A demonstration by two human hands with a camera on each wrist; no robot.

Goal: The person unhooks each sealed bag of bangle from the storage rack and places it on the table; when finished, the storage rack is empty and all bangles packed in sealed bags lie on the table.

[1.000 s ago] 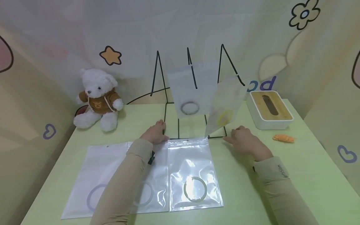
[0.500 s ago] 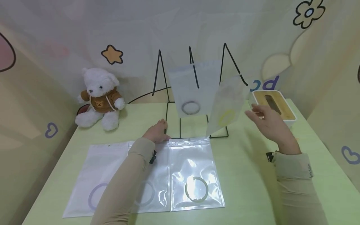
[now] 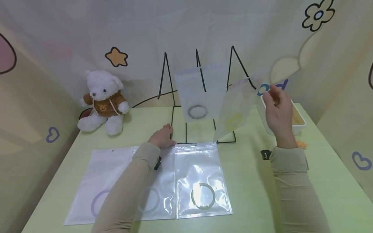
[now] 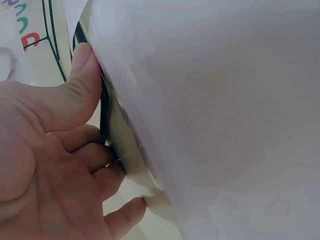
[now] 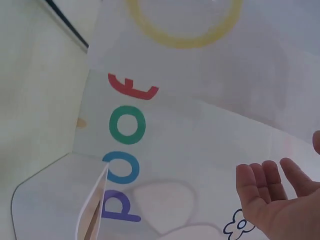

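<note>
At the left front corner of a black wire rack (image 3: 225, 141), my left hand (image 3: 162, 136) grips the base. The left wrist view shows its thumb and fingers around the black wire (image 4: 105, 110). My right hand (image 3: 278, 113) is raised, palm turned up and fingers loosely bent, with nothing in it. It is right of a hanging clear zip bag (image 3: 240, 100) with a yellow ring, whose lower end swings out at a slant. A second bag (image 3: 187, 90) with a grey ring hangs from the middle hook. The left hook (image 3: 170, 81) carries no bag.
Flat on the table lie three zip bags with rings: a left bag (image 3: 96, 171), a middle bag (image 3: 164, 171) partly under my left sleeve, and a right bag (image 3: 186, 171). A teddy bear (image 3: 100, 90), a tissue box (image 3: 263, 116) and a small orange item (image 3: 302, 144) stand around.
My right hand has left the rack's right front corner, lifted off the table and risen beside the yellow-ring bag. My left hand has stayed at the rack's base.
</note>
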